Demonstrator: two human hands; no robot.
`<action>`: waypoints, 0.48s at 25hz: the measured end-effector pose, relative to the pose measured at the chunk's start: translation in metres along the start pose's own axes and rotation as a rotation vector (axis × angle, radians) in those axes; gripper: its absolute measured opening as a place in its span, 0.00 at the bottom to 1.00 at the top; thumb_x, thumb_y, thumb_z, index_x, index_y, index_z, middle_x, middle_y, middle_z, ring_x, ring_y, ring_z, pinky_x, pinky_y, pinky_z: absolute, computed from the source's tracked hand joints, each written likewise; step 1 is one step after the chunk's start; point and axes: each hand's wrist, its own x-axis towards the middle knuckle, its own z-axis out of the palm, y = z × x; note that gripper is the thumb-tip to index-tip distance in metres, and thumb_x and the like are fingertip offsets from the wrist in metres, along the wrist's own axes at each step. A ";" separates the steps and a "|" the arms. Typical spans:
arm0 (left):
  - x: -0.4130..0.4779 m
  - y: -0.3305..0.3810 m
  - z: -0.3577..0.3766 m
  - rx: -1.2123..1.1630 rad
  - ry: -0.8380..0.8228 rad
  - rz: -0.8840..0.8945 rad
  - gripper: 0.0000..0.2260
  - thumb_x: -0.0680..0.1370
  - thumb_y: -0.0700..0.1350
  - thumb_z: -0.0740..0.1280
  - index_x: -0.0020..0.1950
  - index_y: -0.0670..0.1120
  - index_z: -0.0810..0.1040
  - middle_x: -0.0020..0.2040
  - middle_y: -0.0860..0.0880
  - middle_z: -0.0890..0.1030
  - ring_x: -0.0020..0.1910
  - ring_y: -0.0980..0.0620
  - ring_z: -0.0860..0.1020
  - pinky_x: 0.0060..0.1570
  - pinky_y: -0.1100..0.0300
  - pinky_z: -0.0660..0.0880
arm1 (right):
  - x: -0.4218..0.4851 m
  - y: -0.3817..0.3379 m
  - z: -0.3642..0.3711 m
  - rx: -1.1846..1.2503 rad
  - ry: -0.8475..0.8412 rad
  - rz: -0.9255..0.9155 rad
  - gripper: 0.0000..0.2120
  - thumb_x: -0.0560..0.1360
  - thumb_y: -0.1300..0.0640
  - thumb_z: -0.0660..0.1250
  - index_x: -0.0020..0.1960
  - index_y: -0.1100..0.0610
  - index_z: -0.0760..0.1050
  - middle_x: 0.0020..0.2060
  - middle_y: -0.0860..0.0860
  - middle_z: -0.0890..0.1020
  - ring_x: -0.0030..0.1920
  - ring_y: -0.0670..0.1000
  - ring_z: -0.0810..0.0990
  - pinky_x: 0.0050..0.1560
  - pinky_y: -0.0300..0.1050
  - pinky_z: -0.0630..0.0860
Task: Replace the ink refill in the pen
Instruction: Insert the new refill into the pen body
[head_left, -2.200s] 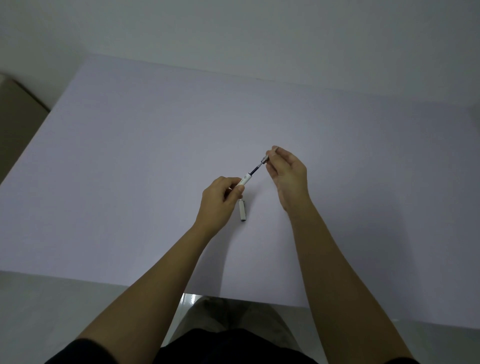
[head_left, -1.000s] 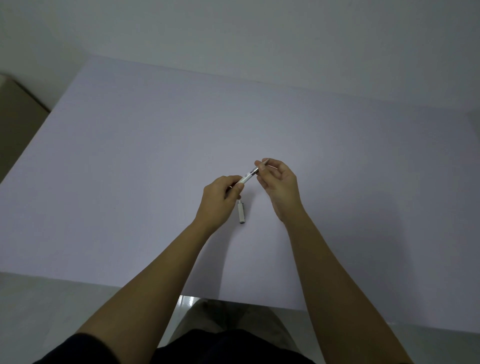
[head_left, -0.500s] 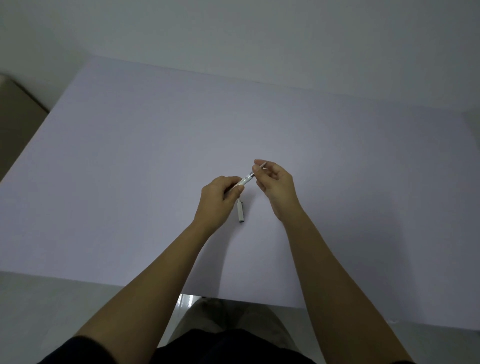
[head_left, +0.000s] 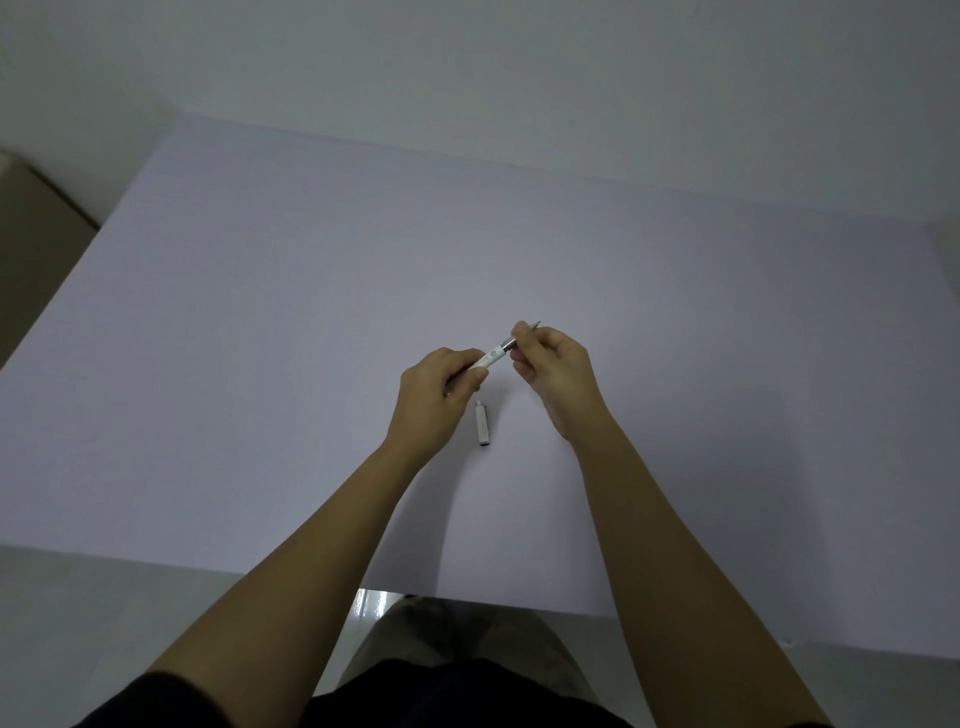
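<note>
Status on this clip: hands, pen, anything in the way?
Left hand grips the pen barrel. Right hand pinches the metal tip section at the barrel's mouth. Cap lies on the table below. Nothing in the way.

Bare forearms (head_left: 332, 540), dark short sleeves (head_left: 156, 701), dark top.

**Dim room, pale table against a plain wall**

A wide table (head_left: 260, 312) with a pale lilac-grey top fills most of the view, its far edge meeting a bare off-white wall (head_left: 519, 67). A brownish piece of furniture (head_left: 31, 234) sits at the left. Glossy light floor (head_left: 371, 605) shows below the near edge. Lighting is low and even.
</note>
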 end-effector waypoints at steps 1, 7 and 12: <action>0.000 0.001 0.000 0.004 0.000 0.012 0.06 0.77 0.42 0.65 0.52 0.46 0.80 0.37 0.51 0.78 0.36 0.61 0.72 0.38 0.76 0.65 | 0.000 0.000 0.000 -0.005 0.016 0.001 0.08 0.75 0.52 0.67 0.39 0.54 0.78 0.31 0.42 0.80 0.37 0.41 0.78 0.46 0.34 0.76; 0.003 0.002 0.000 0.033 -0.010 0.027 0.07 0.77 0.42 0.65 0.52 0.45 0.80 0.37 0.51 0.76 0.35 0.60 0.71 0.38 0.76 0.65 | 0.003 -0.001 0.003 0.041 0.086 -0.014 0.04 0.72 0.54 0.71 0.39 0.52 0.79 0.31 0.43 0.78 0.35 0.42 0.75 0.43 0.36 0.72; 0.005 0.002 0.001 -0.013 0.031 -0.015 0.06 0.78 0.43 0.64 0.51 0.46 0.80 0.37 0.52 0.78 0.36 0.62 0.72 0.37 0.78 0.64 | 0.002 -0.002 0.001 0.122 -0.040 -0.036 0.10 0.77 0.53 0.63 0.43 0.52 0.82 0.43 0.45 0.83 0.46 0.41 0.81 0.49 0.34 0.76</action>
